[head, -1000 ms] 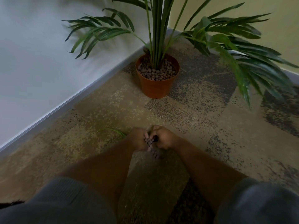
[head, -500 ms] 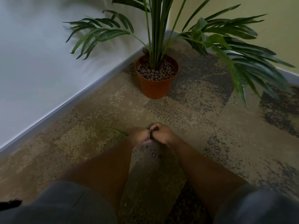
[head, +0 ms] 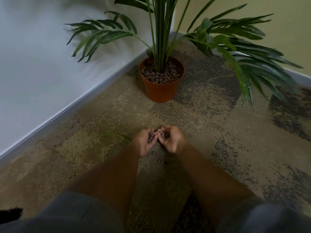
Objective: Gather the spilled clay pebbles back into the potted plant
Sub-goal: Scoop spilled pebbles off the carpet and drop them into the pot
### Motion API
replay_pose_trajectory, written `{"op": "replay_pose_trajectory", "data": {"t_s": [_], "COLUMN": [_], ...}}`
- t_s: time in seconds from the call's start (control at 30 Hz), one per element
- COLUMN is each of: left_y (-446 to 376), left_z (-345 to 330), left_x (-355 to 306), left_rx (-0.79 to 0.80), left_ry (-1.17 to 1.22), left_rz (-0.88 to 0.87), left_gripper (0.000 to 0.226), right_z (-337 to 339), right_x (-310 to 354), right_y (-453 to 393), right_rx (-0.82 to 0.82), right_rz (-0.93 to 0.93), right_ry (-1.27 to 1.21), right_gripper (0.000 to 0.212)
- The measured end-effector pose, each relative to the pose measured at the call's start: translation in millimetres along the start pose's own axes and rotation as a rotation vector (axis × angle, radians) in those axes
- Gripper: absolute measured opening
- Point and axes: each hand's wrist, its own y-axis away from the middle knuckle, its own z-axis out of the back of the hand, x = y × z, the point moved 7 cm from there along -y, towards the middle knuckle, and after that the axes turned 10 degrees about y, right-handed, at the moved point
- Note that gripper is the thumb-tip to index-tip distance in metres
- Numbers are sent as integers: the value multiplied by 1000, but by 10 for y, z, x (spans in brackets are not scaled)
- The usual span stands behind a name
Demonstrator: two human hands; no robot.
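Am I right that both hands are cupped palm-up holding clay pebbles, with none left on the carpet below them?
Not quite. The left hand and right hand are cupped palm-up holding clay pebbles, but the head view shows a few loose pebbles on the carpet just below them.

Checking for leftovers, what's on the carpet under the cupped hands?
A few loose clay pebbles lie on the carpet below the left hand and right hand. Any directly beneath the palms are hidden.
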Motion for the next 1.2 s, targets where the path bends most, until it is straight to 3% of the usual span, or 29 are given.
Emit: {"op": "replay_pose_trajectory", "data": {"t_s": [0.2,0.43,0.67,1.0,1.2], "left_y": [14,-9,138,205,195], "left_z": [-24,-134,-677,-1251,-1639], "left_x": [-56,-316,-842,-1428,-1661], "left_rx": [42,12,139,209,378], "left_ry": [150,399,513,438,407], "left_rz": [6,-28,-159,-246,-250], "left_gripper": [25,38,42,35,35], "right_z": [-56,-152,-411,-742,-805], "right_x": [77,353,865,1791,2148], "right_y": [-6,138,288,482,499], "right_rx": [4,11,76,102,88], "right_rz": [7,39,174,384,409], "right_ry": [-82,-212,-345,-433,-401], "right_gripper": [15,29,26,30,54]}}
